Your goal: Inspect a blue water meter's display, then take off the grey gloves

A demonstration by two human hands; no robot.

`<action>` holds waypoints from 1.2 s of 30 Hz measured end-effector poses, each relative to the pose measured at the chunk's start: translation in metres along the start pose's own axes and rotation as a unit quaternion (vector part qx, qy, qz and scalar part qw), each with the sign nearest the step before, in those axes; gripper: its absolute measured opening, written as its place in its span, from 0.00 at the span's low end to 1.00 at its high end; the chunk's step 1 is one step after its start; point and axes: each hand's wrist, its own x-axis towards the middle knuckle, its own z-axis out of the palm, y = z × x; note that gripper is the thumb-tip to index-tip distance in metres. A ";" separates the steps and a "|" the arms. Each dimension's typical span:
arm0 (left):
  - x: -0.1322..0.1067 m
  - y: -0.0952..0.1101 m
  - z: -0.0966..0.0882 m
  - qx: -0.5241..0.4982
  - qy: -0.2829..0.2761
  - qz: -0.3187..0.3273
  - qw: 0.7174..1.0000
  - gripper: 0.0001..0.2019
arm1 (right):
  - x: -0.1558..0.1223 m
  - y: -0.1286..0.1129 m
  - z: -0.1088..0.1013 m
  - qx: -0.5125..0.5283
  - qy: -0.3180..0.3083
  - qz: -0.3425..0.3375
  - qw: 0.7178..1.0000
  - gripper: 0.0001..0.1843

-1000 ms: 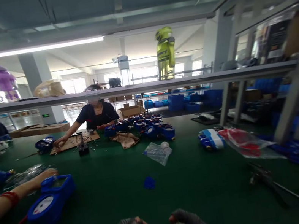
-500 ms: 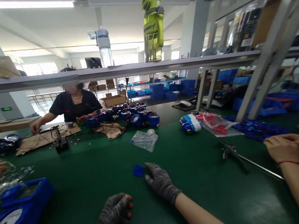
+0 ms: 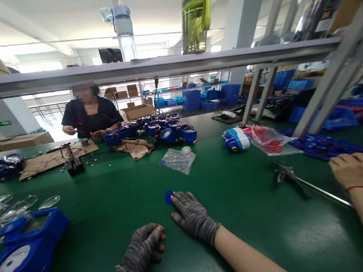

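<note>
My right hand, in a grey knit glove, lies stretched forward on the green table with fingers spread, its tips touching a small blue plastic piece. My left hand, gloved the same way, rests on the table nearer to me with fingers curled in; nothing shows inside them. A blue water meter lies at the near left.
Another person's hand with a red wrist string rests at right, near a metal tool. Clear round lenses lie at left. A clear bag, a red bag, several blue meters and a seated person are farther back.
My right hand has reached forward from the near edge to the blue piece. A bare arm that was at the left has withdrawn. The view has tilted down and shifted.
</note>
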 end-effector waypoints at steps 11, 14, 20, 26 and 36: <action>-0.002 -0.006 -0.002 0.001 -0.008 0.025 1.000 0.35 | -0.033 0.000 -0.016 0.014 0.009 -0.033 0.999 0.31; -0.002 -0.006 -0.003 0.005 -0.013 0.025 1.000 0.35 | -0.031 0.011 -0.010 0.054 0.080 0.006 0.995 0.31; 0.000 -0.012 -0.002 0.049 0.024 0.065 0.996 0.34 | -0.019 0.032 0.000 0.127 0.120 0.078 0.982 0.32; 0.049 0.016 0.005 0.223 0.104 0.208 0.947 0.32 | -0.011 0.037 0.002 0.238 0.159 0.112 0.952 0.33; 0.148 0.033 0.034 0.518 0.011 0.228 0.825 0.30 | -0.006 0.050 0.001 0.386 0.199 0.121 0.893 0.30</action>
